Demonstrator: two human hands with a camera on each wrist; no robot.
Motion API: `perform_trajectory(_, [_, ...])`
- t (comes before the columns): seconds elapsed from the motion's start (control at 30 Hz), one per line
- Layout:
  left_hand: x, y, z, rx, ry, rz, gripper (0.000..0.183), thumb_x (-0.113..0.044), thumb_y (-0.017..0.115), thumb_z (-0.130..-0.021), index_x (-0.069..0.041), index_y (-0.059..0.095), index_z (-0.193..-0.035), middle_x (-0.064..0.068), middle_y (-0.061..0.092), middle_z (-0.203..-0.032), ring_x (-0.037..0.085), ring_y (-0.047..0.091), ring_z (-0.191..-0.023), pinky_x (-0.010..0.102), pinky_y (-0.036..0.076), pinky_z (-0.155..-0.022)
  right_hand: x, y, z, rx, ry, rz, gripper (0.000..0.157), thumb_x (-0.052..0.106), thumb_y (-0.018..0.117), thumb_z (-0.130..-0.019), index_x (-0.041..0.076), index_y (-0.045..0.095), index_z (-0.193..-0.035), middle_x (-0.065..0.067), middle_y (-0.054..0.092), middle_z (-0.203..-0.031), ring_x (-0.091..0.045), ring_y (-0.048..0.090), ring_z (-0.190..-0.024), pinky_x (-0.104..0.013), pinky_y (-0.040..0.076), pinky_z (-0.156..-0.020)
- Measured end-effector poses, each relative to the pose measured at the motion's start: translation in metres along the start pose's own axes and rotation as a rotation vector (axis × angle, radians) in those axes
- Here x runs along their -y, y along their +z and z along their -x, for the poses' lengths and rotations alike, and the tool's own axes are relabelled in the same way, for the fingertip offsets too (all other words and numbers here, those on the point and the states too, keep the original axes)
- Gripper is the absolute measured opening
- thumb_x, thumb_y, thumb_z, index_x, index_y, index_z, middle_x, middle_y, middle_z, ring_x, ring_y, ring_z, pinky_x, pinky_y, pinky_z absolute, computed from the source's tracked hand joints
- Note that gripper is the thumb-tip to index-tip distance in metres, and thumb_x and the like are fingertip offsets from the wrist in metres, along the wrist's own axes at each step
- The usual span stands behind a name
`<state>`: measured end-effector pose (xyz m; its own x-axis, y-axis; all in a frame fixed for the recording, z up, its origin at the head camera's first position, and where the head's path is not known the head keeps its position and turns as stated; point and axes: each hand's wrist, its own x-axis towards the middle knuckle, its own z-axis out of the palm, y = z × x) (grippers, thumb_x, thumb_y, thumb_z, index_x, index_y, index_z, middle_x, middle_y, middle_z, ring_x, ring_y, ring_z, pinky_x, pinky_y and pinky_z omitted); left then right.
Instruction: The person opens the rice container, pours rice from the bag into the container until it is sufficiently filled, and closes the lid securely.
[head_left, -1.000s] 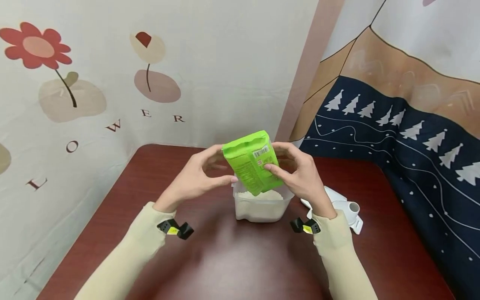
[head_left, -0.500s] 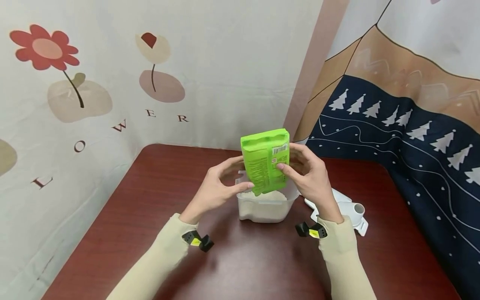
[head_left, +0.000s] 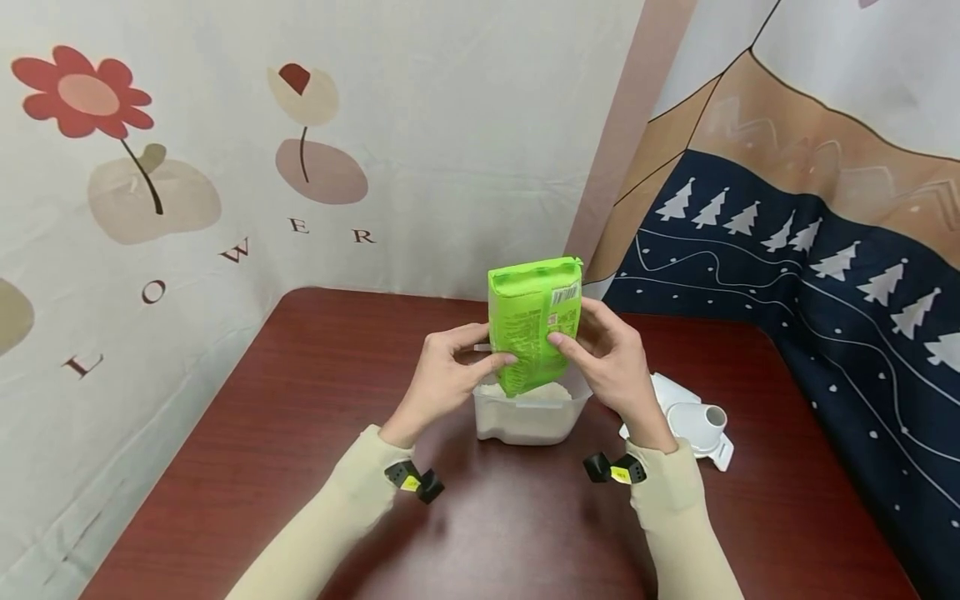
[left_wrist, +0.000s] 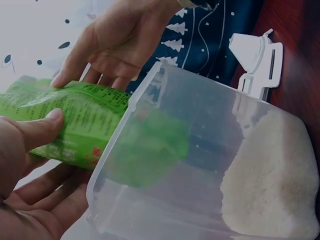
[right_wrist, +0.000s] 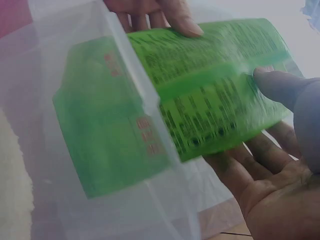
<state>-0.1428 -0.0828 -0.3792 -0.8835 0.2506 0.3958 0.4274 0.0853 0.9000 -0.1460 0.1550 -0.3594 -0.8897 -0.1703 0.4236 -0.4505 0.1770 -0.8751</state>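
A bright green printed packet stands nearly upright over a clear plastic container. Its lower end dips inside the container's mouth, seen through the wall in both wrist views. White grain-like or powdery contents fill the container's bottom. My left hand holds the packet's left side, thumb on the printed face and fingers behind. On the other side my right hand grips it, thumb near the barcode, fingers at the back. In the right wrist view the packet shows a lengthwise seam.
A white plastic lid-like piece with a round spout lies on the dark red table, right of the container. A pale flower-print curtain hangs behind, and a navy tree-print cloth hangs at the right.
The packet has moved right in the view and turned from tilted to nearly upright. My left hand has come in from the left and closed its thumb onto the packet.
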Motion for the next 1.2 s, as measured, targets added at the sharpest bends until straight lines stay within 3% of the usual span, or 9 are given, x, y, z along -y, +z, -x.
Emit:
perform_trajectory(0.2, [0.001,-0.002,-0.001,0.026,-0.002,-0.074,0.034,-0.013,0.077,-0.092,-0.012,0.072,-0.126,0.007,0.076,-0.118,0.025,0.076,-0.100,0.031,0.064,-0.079,-0.001,0.000,0.000,0.017,0.008,0.008,0.051,0.008,0.077,-0.092,0.016,0.060,-0.140,-0.010,0.069,-0.126,-0.014,0.069,-0.111,-0.022,0.055,-0.099])
perform_trajectory(0.43, [0.002,-0.005,-0.004,0.006,-0.019,-0.063,0.035,-0.011,0.074,-0.094,-0.009,0.068,-0.129,0.013,0.076,-0.119,0.025,0.074,-0.108,0.034,0.061,-0.091,-0.004,-0.007,-0.001,0.126,0.017,0.002,0.066,0.004,0.075,-0.092,0.020,0.048,-0.150,-0.012,0.065,-0.135,-0.016,0.066,-0.120,-0.024,0.053,-0.105])
perform_trajectory(0.67, [0.001,-0.005,-0.004,0.034,-0.039,-0.031,0.034,-0.006,0.072,-0.095,-0.008,0.068,-0.128,0.015,0.075,-0.118,0.024,0.074,-0.107,0.032,0.061,-0.089,-0.007,-0.010,-0.001,0.125,0.022,0.056,0.056,0.008,0.079,-0.089,0.017,0.059,-0.140,-0.011,0.072,-0.123,-0.012,0.070,-0.107,-0.023,0.057,-0.094])
perform_trajectory(0.93, [0.003,-0.007,-0.004,0.009,-0.019,-0.026,0.033,-0.003,0.072,-0.093,-0.008,0.067,-0.126,0.015,0.076,-0.115,0.022,0.074,-0.103,0.030,0.061,-0.086,-0.008,-0.009,0.000,0.110,0.025,0.108,0.054,0.013,0.082,-0.087,0.021,0.062,-0.137,-0.006,0.075,-0.120,-0.012,0.072,-0.105,-0.024,0.058,-0.092])
perform_trajectory(1.1, [0.003,-0.012,-0.003,-0.001,-0.040,-0.035,0.033,-0.007,0.073,-0.094,-0.012,0.068,-0.126,0.010,0.076,-0.115,0.019,0.074,-0.104,0.031,0.061,-0.089,-0.008,-0.011,0.001,0.152,-0.012,0.115,0.059,0.012,0.083,-0.086,0.022,0.059,-0.140,-0.005,0.073,-0.123,-0.011,0.070,-0.111,-0.038,0.059,-0.098])
perform_trajectory(1.2, [0.004,-0.015,-0.003,-0.012,-0.040,-0.025,0.034,-0.007,0.073,-0.094,-0.012,0.067,-0.127,0.010,0.076,-0.116,0.019,0.073,-0.105,0.032,0.060,-0.091,-0.008,-0.013,0.002,0.164,-0.039,0.118,0.061,0.011,0.082,-0.087,0.023,0.058,-0.141,-0.004,0.071,-0.127,-0.010,0.068,-0.115,-0.040,0.058,-0.099])
